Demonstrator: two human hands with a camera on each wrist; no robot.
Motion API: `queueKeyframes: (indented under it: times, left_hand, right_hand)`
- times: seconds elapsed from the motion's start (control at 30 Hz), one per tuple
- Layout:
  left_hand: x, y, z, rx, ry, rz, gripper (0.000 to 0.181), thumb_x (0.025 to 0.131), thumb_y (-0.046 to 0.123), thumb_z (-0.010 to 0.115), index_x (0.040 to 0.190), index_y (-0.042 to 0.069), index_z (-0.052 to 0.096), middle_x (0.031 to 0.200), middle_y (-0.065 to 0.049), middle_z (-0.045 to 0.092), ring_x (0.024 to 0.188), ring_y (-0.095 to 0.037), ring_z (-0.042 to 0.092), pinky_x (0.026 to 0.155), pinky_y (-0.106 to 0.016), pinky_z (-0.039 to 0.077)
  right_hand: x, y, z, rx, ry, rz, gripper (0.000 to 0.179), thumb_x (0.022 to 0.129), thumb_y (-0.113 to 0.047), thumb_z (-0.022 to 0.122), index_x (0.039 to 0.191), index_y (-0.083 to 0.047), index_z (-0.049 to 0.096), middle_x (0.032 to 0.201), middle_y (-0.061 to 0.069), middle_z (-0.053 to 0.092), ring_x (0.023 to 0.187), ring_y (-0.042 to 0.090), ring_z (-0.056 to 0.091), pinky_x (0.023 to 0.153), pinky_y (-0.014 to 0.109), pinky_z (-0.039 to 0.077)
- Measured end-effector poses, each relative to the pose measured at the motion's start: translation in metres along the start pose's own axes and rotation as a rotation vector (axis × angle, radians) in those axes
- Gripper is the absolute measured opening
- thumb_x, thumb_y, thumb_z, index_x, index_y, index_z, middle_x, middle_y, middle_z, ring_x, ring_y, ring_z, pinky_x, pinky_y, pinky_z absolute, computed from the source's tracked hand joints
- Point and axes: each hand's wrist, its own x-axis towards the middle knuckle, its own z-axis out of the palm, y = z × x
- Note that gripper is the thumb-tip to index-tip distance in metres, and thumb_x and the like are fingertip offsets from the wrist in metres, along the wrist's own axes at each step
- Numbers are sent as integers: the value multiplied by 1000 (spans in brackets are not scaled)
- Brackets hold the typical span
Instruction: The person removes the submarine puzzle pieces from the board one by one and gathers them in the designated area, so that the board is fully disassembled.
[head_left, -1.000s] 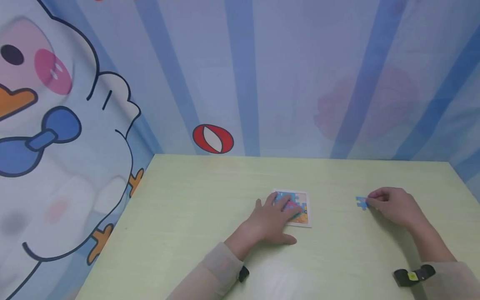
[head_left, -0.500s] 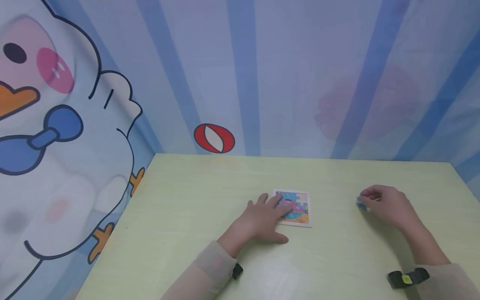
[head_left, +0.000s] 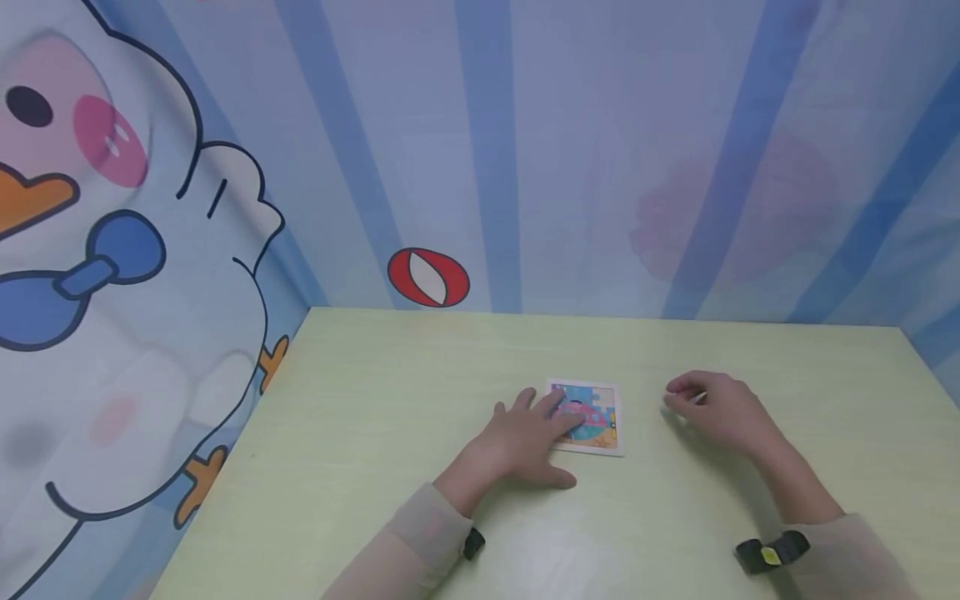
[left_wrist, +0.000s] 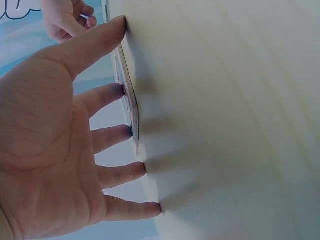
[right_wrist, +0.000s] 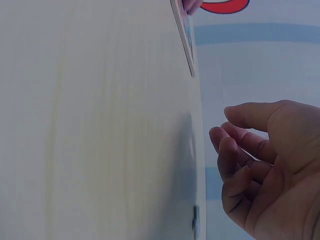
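Note:
My left hand (head_left: pixel 517 446) lies with its fingers spread over the left part of a small square jigsaw puzzle (head_left: pixel 603 421) in a pale frame; fingertips touch the picture and the table. The puzzle shows pink, blue and yellow, partly covered by the fingers. To its right, above the table, my right hand (head_left: pixel 716 412) has its thumb and forefinger brought together in a pinch. A pale sliver of a puzzle piece (head_left: pixel 699 398) shows between them; most of it is hidden. In the right wrist view, that hand (right_wrist: pixel 270 155) has curled fingers.
A small bluish, dark-edged thing (right_wrist: pixel 196 222) lies on the table low in the right wrist view, too small to tell. The pale yellow table (head_left: pixel 375 400) ends at a striped blue backdrop (head_left: pixel 570 167) with a cartoon bird (head_left: pixel 150 400) on the left.
My right hand has moved left from where the blue piece lay, toward the puzzle. My left hand has slid slightly left, uncovering more of the picture, then stayed still.

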Motion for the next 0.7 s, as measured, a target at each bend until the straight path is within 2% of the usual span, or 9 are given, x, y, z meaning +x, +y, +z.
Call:
queueKeyframes:
  times: [0.37,0.7]
  left_hand:
    - [1,-1,0,17,-4,6,90,87,66,71,164,40,32,172,0,19,152,-36,23,110,-68,34]
    - [2,-3,2,38,3,16,91,87,68,70,164,40,31,172,0,19,152,-36,24,109,-68,36]
  right_hand:
    - [18,-30,32,46,-55,-43,28,99,-26,70,116,-5,74,95,1,71,86,18,64,74,36,51]
    - [32,-49,49,53,-102,-39,27,98,-27,69,115,-7,75,96,3,69,90,22,62,80,42,50]
